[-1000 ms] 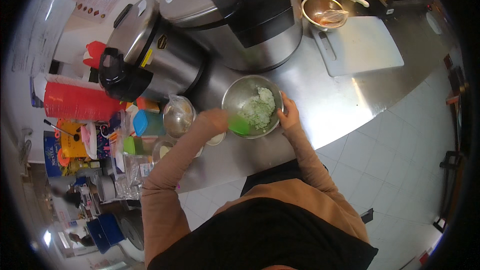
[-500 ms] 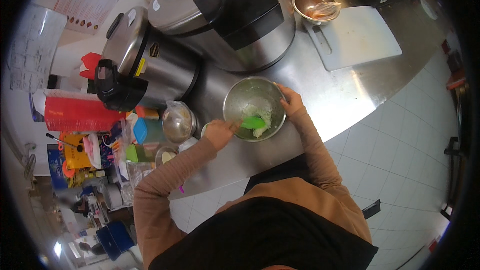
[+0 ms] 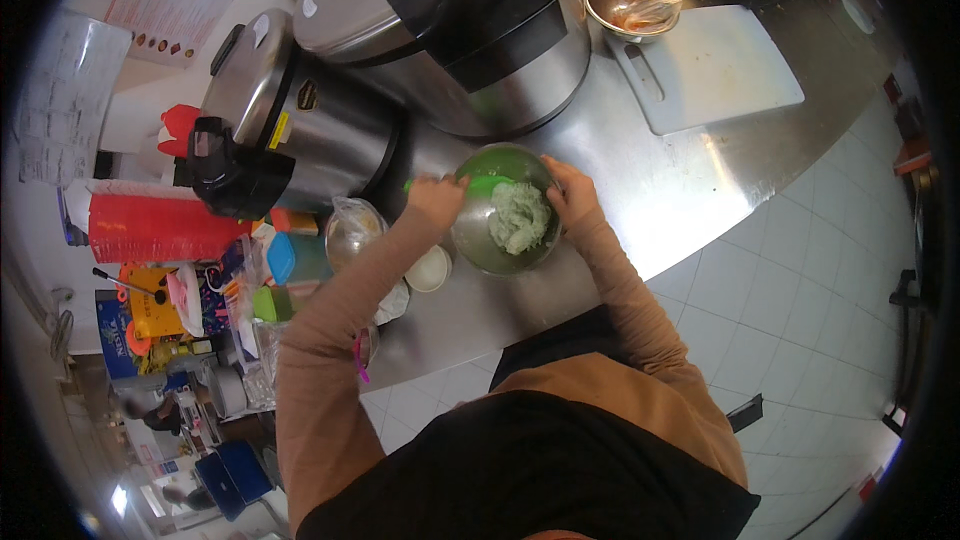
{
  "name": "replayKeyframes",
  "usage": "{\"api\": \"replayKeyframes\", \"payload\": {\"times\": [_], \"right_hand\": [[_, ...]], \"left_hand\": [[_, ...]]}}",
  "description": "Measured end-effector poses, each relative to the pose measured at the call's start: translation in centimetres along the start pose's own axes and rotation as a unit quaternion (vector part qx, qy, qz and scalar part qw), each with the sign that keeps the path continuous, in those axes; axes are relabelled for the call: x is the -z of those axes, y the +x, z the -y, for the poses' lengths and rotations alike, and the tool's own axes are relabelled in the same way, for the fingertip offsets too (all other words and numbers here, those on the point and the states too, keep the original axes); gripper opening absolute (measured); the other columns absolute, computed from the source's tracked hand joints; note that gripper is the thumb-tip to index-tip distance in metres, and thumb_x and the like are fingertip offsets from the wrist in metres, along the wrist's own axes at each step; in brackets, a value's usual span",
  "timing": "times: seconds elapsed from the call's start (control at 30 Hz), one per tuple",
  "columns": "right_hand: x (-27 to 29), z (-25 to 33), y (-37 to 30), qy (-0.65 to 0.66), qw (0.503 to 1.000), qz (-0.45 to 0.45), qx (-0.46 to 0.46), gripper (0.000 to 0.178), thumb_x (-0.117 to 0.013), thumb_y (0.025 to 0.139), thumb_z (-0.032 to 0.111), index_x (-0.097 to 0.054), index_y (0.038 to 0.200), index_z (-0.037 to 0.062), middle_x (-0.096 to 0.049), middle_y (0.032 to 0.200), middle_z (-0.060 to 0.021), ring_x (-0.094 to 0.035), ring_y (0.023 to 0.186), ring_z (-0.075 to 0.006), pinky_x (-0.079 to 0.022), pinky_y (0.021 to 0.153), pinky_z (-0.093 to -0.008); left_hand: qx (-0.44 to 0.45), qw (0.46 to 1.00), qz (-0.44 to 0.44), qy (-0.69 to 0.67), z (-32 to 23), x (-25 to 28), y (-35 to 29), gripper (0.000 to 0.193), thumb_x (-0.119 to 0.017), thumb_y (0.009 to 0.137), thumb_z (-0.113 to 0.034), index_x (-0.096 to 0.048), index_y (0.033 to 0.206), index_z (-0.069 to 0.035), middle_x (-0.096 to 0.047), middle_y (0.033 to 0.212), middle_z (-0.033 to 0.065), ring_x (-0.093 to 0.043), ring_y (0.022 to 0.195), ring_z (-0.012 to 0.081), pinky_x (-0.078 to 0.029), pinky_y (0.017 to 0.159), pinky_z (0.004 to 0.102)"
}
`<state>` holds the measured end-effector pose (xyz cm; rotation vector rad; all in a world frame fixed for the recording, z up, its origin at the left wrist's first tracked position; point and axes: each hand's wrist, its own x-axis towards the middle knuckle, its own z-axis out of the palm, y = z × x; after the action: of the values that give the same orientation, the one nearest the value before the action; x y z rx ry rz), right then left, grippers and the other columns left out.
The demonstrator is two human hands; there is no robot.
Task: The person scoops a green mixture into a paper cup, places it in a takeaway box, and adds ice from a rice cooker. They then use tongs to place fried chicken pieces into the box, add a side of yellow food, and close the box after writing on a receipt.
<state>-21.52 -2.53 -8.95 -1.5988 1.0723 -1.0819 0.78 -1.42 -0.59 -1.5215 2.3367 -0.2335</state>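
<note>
A metal mixing bowl stands on the steel counter in front of me, tilted a little. Inside it sits a clump of white, rice-like food. My left hand is closed round the handle of a green rice paddle, whose blade lies at the bowl's far left side against the food. On the right, my right hand grips the bowl's rim, thumb toward the inside. A small white bowl is just below my left wrist, beside the mixing bowl.
Two large steel rice cookers stand behind the bowl. At the far right are a white cutting board and a metal bowl with a plastic bag. To the left, containers and a bagged metal bowl crowd the counter.
My left hand has moved up and away from me with the rice paddle, whose blade went toward the bowl's far side. The rice clump looks turned over, and the small white bowl is now uncovered.
</note>
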Motion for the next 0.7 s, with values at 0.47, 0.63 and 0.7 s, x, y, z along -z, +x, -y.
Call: {"api": "replayKeyframes", "payload": {"times": [0.47, 0.63, 0.7], "right_hand": [[-1.7, -3.3, -3.3, 0.045, 0.990, -0.131, -0.026, 0.044, -0.048, 0.075, -0.001, -0.045, 0.119, -0.0023, -0.054, 0.111, -0.0196, -0.054, 0.100, -0.0303, -0.041, 0.087, -0.0319], [-0.8, -2.5, -3.4, -0.002, 0.991, -0.128, -0.034, 0.044, -0.048, 0.076, -0.001, -0.045, 0.119, -0.0022, -0.054, 0.109, -0.0214, -0.053, 0.099, -0.0321, -0.041, 0.086, -0.0329], [-1.4, -2.0, -3.2, -0.004, 0.992, -0.122, -0.030, 0.043, -0.048, 0.076, -0.002, -0.045, 0.118, -0.0022, -0.054, 0.108, -0.0219, -0.053, 0.099, -0.0329, -0.041, 0.086, -0.0335]], "left_hand": [[0.270, 0.387, 0.283, -0.835, -0.3, -7.3, -3.4, 0.027, -0.043, 0.090, -0.023, -0.058, 0.104, -0.006, -0.035, 0.053, -0.0069, -0.024, 0.041, 0.0043, -0.023, 0.036, 0.0215], [0.262, 0.651, 0.218, -0.678, 2.2, -0.4, -4.5, 0.025, -0.043, 0.089, -0.020, -0.063, 0.092, -0.004, -0.052, 0.058, 0.0035, -0.045, 0.042, 0.0115, -0.035, 0.038, 0.0267], [0.204, 0.859, 0.137, -0.449, -0.4, -4.3, -3.9, 0.023, -0.045, 0.085, -0.016, -0.062, 0.088, -0.002, -0.058, 0.069, 0.0130, -0.055, 0.055, 0.0223, -0.043, 0.049, 0.0337]]}}
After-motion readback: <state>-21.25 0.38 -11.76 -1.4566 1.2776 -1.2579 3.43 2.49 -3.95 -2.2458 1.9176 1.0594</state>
